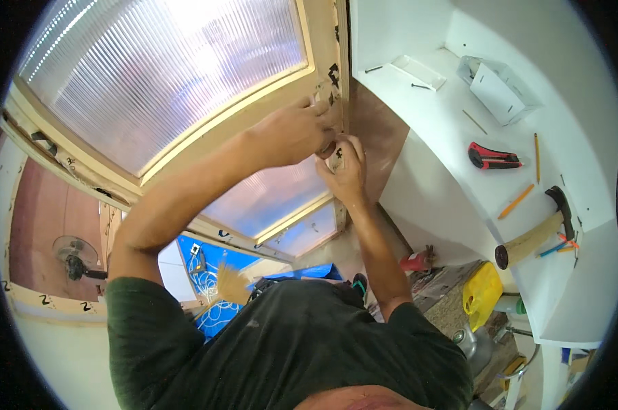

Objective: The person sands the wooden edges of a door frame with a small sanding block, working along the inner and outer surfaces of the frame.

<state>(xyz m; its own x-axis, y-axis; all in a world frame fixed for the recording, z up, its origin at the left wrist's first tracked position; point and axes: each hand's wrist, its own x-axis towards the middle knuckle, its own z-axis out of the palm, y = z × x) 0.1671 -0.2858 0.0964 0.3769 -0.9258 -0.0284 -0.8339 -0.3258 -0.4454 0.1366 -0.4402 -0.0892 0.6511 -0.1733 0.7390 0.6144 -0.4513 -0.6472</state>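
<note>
both hands up at the right edge of a wooden frame (254, 102) with ribbed translucent panes (165, 68). left hand (292, 133) curled, fingers pinched at the frame's edge near dark notched marks; cannot tell what, if anything, sits between the fingertips. right hand (346, 174) just below and touching the left, fingers bent against the same edge, thumb up by a small dark round part (327, 148) pressed there; cannot tell whether gripped or only touched. forearms rising from the lower edge, dark green shirt (288, 342) below.

right of the frame, a brown panel (377, 130), then a white bench (459, 157). on the bench: a red and black knife (492, 157) near the middle, a hammer (538, 232) with wooden handle and dark head toward the near right end, an orange pencil (516, 201) between knife and hammer, a thin yellow pencil (536, 157) just right of the knife, a few coloured pens (562, 246) by the hammer head. farther back, a white folded box (497, 89), a shallow white tray (418, 72) and a couple of loose screws (422, 86).

below the bench, a yellow jug (482, 295) and a red tool (417, 261). lower left, a fan (73, 256) against a reddish board, a blue sheet (210, 263) with white cord, a brush (232, 283) lying on it.
</note>
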